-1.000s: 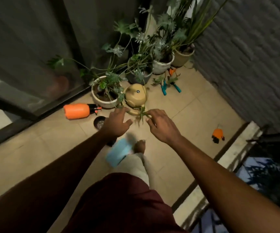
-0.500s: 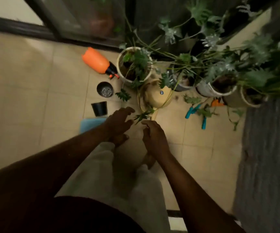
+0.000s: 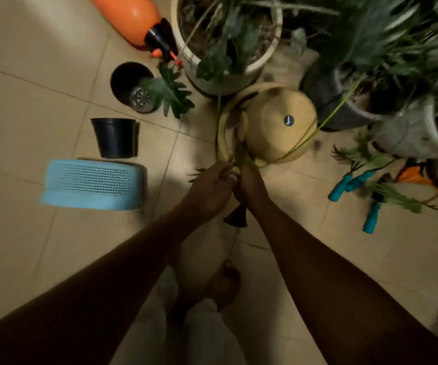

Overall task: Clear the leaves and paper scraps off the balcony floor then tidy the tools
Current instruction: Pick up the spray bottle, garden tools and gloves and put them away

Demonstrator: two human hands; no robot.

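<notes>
My left hand (image 3: pixel 212 181) and my right hand (image 3: pixel 250 185) meet just below the handle of a tan watering can (image 3: pixel 278 127). Both are closed on a green leaf with a long thin stem (image 3: pixel 295 146) that runs up and right over the can. Leaf tips poke out left of my left hand. Another fallen leaf (image 3: pixel 173 94) lies by a tipped black pot (image 3: pixel 127 80). More leaves (image 3: pixel 394 197) lie over the teal-handled pruners (image 3: pixel 349 183) at the right. A pale blue basket (image 3: pixel 94 184) lies upside down at the left.
An orange spray bottle (image 3: pixel 128 19) lies at the top left beside a white plant pot (image 3: pixel 258 67). A second black pot (image 3: pixel 115 138) stands above the basket. More potted plants (image 3: pixel 410 133) crowd the upper right. A black cone-shaped piece (image 3: pixel 236 218) lies under my wrists. An orange tool (image 3: pixel 412 175) lies far right.
The view has dropped closer to the floor. My two hands, apart and open before, have come together and closed on the leaf beside the watering can.
</notes>
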